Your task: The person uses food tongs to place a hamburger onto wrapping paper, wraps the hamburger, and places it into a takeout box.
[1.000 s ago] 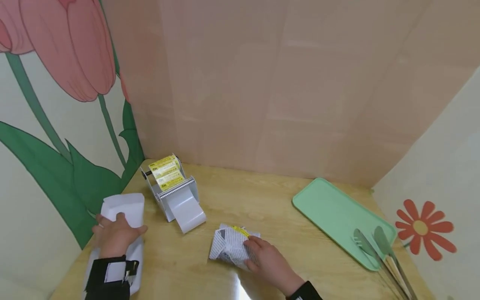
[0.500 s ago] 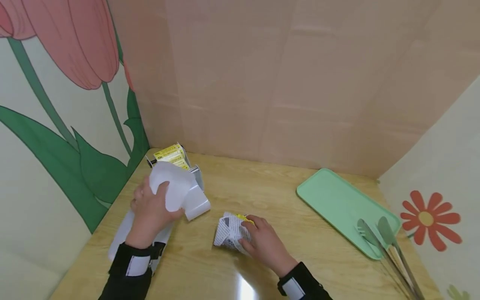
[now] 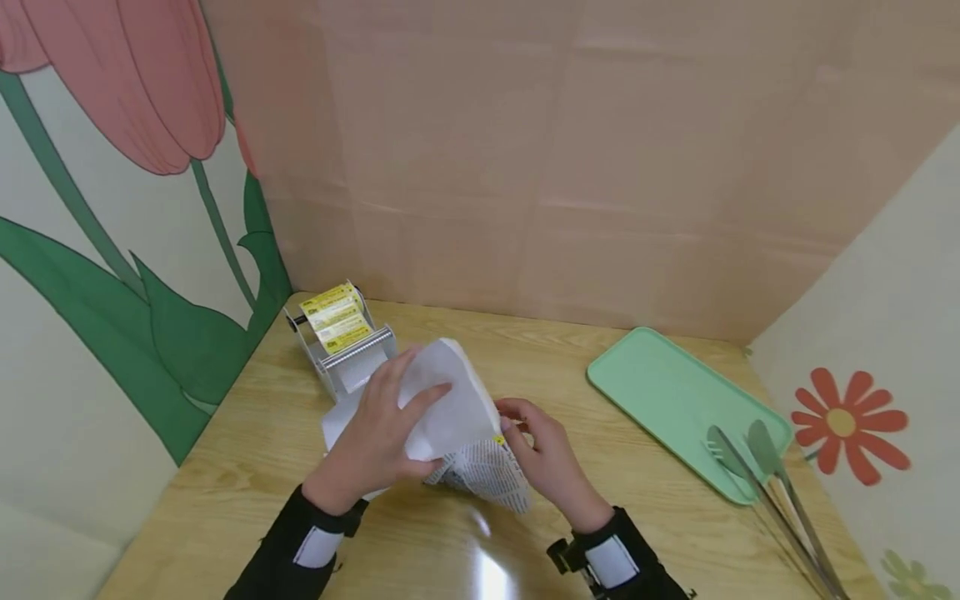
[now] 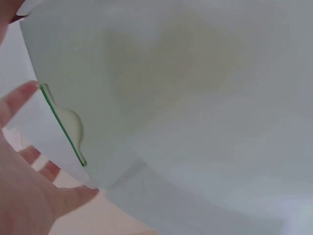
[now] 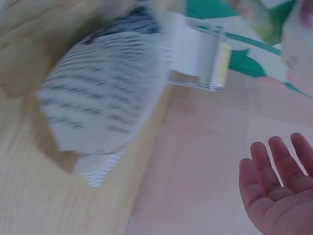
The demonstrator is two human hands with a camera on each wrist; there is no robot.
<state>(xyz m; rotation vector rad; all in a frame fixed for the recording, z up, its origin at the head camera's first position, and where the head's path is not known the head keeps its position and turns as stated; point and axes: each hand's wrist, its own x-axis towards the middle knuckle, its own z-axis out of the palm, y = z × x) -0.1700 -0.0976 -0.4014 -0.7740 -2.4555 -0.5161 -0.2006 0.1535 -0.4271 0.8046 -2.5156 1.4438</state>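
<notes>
My left hand point(image 3: 378, 437) holds a white paper bag point(image 3: 453, 396) raised above the table, thumb and fingers spread around it. In the left wrist view the bag point(image 4: 195, 122) fills most of the picture, with a curved notch and a thin green line near the fingers. Below the bag's right end lies a newsprint-wrapped package point(image 3: 487, 475), partly covered by the bag; a bit of yellow sticker shows on it. My right hand point(image 3: 547, 458) is at the package's right side, fingers loosely bent. The right wrist view shows that hand point(image 5: 279, 191) apart from the package point(image 5: 102, 93).
Behind my left hand stands a metal dispenser point(image 3: 341, 333) with a roll of yellow labels. A green tray point(image 3: 667, 400) lies on the right of the wooden table point(image 3: 435, 550), with metal tongs point(image 3: 780, 500) across its near end. Walls close in the back and sides.
My left hand has lifted the white paper bag from the table's left side and carried it right, over the package. My right hand has drawn slightly away from the package, which has turned.
</notes>
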